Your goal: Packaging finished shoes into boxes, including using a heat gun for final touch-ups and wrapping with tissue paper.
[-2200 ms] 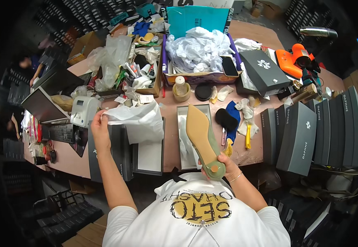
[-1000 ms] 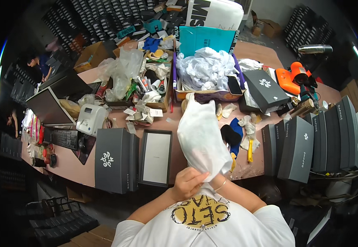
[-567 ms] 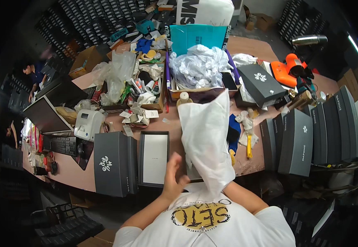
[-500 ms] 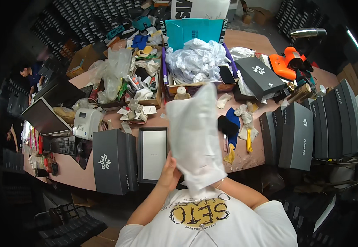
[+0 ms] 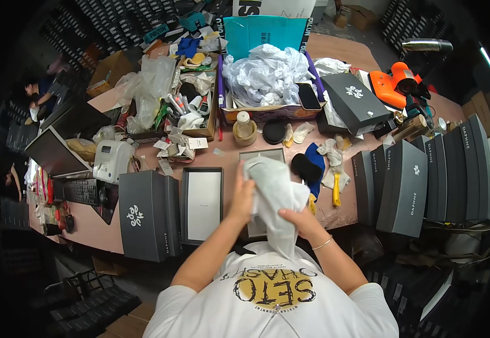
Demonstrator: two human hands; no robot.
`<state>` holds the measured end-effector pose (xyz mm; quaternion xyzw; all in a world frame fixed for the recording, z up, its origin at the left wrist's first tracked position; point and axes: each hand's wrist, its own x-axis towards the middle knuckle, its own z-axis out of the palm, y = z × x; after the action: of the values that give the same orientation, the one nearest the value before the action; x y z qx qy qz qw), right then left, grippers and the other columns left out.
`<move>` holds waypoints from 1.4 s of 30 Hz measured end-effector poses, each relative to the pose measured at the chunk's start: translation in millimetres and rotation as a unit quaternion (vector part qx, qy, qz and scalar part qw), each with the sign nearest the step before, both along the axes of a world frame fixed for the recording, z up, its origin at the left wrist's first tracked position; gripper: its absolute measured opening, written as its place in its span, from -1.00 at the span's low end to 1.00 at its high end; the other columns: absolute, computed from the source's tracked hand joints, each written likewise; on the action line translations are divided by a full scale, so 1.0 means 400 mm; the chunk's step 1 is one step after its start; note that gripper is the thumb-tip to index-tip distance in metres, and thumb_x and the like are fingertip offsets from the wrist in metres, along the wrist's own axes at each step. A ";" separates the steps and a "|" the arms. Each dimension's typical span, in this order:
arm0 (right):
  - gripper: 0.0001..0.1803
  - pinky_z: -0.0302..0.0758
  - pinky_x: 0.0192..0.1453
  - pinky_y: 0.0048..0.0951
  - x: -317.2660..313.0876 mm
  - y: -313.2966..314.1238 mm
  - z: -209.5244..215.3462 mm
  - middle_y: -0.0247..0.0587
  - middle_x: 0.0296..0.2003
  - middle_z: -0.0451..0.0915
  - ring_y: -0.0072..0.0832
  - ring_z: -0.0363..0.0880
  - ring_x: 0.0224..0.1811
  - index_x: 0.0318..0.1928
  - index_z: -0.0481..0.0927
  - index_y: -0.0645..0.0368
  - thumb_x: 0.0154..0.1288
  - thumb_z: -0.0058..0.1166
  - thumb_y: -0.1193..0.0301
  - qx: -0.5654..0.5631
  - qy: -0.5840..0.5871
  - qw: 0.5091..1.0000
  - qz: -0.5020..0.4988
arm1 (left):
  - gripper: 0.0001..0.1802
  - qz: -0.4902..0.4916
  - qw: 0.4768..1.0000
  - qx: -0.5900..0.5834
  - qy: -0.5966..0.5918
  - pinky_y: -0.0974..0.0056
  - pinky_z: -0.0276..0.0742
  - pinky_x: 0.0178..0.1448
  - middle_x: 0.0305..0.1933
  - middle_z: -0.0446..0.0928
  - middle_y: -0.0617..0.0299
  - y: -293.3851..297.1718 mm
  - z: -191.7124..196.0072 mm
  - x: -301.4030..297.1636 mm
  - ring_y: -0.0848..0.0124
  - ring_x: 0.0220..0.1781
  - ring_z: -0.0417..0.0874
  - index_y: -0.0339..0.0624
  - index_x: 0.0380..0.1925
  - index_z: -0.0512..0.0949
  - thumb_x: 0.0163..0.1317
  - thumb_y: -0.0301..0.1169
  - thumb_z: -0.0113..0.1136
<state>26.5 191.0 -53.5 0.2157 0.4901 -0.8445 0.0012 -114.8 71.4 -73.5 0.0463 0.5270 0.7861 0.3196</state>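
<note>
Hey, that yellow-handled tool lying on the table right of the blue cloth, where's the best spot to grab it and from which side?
Probably by the yellow handle, coming from above. It lies flat on the table with its length running toward and away from the person, and its near end looks free. The far end sits by the crumpled white rag and the blue cloth, so fingers have less room there.

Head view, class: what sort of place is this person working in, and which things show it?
Probably a shoe packing or stockroom bench. Grey shoe boxes stand in a row at the right, an open box lies on the table, and both hands, left hand and right hand, hold a white dust bag.
</note>
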 end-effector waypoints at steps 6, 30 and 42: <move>-0.36 0.48 0.08 -0.33 -0.104 0.095 -0.160 -0.07 0.09 0.50 -0.34 0.56 0.03 0.27 0.29 0.28 0.20 0.17 0.40 0.321 -0.031 0.946 0.013 | -0.43 -0.058 0.933 -0.213 0.285 0.18 0.14 0.42 0.31 0.28 -0.10 0.015 -0.217 0.062 0.11 0.37 0.27 -0.29 0.31 0.21 0.29 -0.42 -0.03; -0.37 0.31 0.28 -0.21 -0.038 0.126 -0.208 0.22 0.07 0.49 -0.07 0.44 0.20 0.21 0.36 0.33 0.26 0.14 0.17 0.386 -0.096 0.917 -0.031 | -0.28 -0.045 0.913 -0.321 0.246 0.22 0.33 0.29 0.27 0.30 -0.07 -0.171 -0.273 0.091 0.23 0.24 0.38 -0.39 0.32 0.19 0.35 -0.09 0.08; -0.11 0.17 0.42 -0.27 0.022 0.080 -0.209 0.14 0.31 0.27 -0.14 0.21 0.40 0.38 0.17 0.24 0.15 0.28 0.12 0.339 -0.004 0.934 -0.109 | -0.48 -0.142 0.979 -0.110 -0.098 0.20 0.30 0.32 0.19 0.42 0.06 -0.111 -0.170 0.074 0.25 0.27 0.40 -0.35 0.17 0.34 0.30 -0.28 0.18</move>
<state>35.2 222.9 -137.1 0.2586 0.7210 -0.6221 -0.1624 -85.1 27.0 -141.5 0.0077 0.5641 0.6710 0.4811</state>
